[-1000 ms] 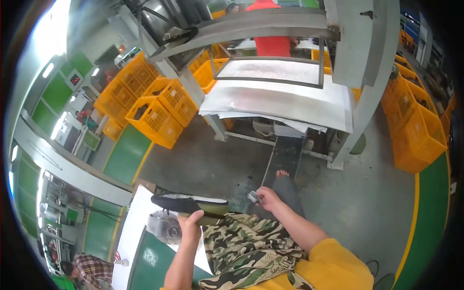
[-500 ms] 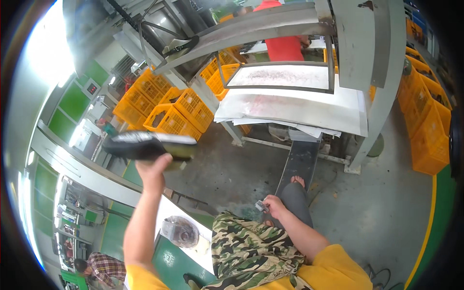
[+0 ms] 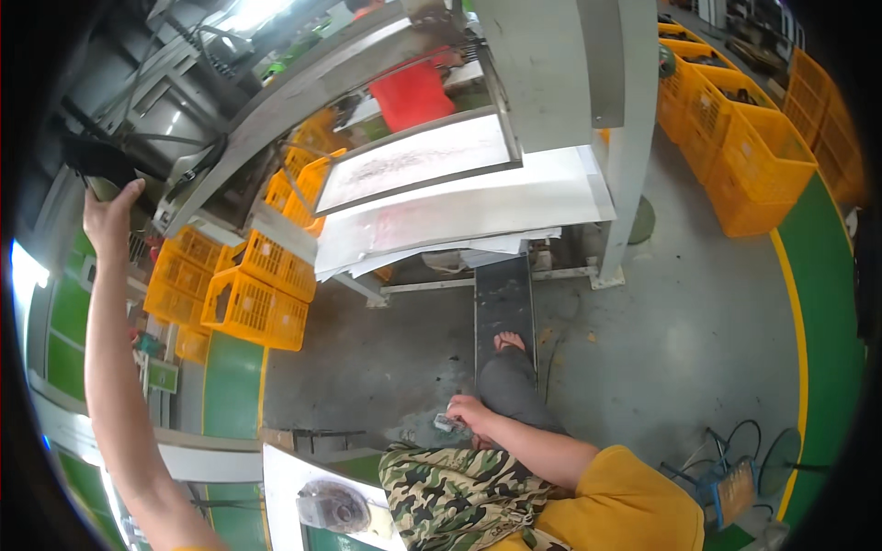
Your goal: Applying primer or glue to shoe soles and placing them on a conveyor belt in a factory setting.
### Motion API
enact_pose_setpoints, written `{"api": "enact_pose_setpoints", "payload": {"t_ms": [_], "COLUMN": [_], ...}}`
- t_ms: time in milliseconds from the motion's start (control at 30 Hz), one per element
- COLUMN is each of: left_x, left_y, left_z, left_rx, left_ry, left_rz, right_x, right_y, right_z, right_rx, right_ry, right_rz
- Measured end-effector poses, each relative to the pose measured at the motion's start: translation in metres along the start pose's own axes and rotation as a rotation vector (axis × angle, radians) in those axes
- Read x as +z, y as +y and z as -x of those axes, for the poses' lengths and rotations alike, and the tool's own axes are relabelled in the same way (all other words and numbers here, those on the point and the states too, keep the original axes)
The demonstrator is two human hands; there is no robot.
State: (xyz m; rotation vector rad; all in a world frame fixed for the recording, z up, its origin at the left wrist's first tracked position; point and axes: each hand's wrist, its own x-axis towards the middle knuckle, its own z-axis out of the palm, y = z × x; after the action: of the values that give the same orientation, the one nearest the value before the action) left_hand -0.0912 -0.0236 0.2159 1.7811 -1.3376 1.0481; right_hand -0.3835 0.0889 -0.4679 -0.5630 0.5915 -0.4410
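My left hand (image 3: pixel 110 219), its arm stretched far up to the left, grips a black shoe-like piece (image 3: pixel 99 158) with an olive part beneath. It is up beside the grey metal frame (image 3: pixel 303 96), where a dark strap (image 3: pixel 200 158) lies at the near end; I cannot tell whether the piece touches the frame. Low in front of my lap, my right hand (image 3: pixel 470 413) is closed round a small grey, crumpled-looking piece (image 3: pixel 445 422). A clear plastic container (image 3: pixel 333 507) with dark contents stands on the white board (image 3: pixel 283 500) to my left.
White sheets (image 3: pixel 469 216) lie under the frame. Yellow crates (image 3: pixel 255 308) are stacked at the left, and more crates (image 3: pixel 749 184) hold dark pieces at the right. A person in red (image 3: pixel 412 96) is behind the frame. A blue-framed stand (image 3: pixel 730 496) is at lower right.
My left hand has carried the black shoe-like piece up and left to the frame's end. The view has turned, shifting the scene. My right hand still holds the small grey piece.
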Motion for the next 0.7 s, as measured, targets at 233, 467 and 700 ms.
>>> {"api": "enact_pose_setpoints", "payload": {"t_ms": [233,467,700], "left_x": [0.086,0.154,0.159], "left_y": [-0.007,-0.017,-0.087], "left_z": [-0.071,-0.06,-0.014], "left_rx": [0.16,0.152,-0.003], "left_ry": [-0.251,-0.448,-0.179], "left_rz": [-0.041,-0.117,-0.045], "right_x": [0.003,0.006,0.002], "right_y": [-0.016,-0.021,-0.007], "right_z": [0.007,0.012,0.006], "right_rx": [0.048,0.069,0.09], "right_ry": [0.016,0.033,-0.021], "right_rz": [-0.01,-0.041,0.007]}}
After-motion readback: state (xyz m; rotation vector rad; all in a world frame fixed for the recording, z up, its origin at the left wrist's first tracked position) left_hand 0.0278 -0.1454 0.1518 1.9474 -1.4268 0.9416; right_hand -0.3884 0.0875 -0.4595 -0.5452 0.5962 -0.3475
